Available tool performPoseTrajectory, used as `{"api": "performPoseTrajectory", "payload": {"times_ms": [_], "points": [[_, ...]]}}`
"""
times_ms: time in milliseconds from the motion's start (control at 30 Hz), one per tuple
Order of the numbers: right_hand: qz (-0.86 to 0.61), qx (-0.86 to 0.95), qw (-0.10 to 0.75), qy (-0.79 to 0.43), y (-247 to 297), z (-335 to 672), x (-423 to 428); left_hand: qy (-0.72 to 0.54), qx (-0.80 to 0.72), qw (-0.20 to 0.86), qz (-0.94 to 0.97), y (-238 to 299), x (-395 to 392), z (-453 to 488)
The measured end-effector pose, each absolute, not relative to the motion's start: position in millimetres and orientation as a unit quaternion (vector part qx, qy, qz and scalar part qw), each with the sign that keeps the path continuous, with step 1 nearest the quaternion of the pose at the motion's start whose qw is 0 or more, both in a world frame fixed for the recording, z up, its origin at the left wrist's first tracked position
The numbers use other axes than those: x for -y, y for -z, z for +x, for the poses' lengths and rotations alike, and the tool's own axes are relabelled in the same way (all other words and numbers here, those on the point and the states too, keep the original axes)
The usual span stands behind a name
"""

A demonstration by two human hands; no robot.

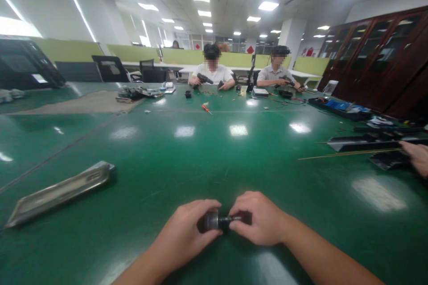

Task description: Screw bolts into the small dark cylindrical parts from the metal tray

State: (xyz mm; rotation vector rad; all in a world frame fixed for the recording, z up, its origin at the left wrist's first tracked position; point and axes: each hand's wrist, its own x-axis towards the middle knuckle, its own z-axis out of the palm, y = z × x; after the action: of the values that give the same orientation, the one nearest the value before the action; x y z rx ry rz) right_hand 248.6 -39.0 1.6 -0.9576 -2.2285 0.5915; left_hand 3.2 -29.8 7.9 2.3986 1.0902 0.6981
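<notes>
Both my hands rest low on the green table (187,160), close together. My left hand (187,234) is closed round a small dark metal cylindrical part (211,221). A thin threaded shaft (230,219) sticks out of that part to the right. My right hand (261,220) pinches the far end of the shaft, its fingers curled. The two hands almost touch, with only the short metal piece showing between them.
A long flat metal tray (60,191) lies to my left. Another person's hand (416,156) and dark tool parts (374,142) are at the right edge. Two people sit across the table with tools; a red screwdriver (206,107) lies mid-table. Dark cabinets stand at right.
</notes>
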Motion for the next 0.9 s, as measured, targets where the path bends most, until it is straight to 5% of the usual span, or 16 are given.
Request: {"api": "performPoseTrajectory", "payload": {"times_ms": [900], "points": [[-0.378,0.845,0.31,-0.216,-4.2,252.8,37.0,-0.263,-0.356,0.197,0.875,-16.5,27.0,2.7]]}}
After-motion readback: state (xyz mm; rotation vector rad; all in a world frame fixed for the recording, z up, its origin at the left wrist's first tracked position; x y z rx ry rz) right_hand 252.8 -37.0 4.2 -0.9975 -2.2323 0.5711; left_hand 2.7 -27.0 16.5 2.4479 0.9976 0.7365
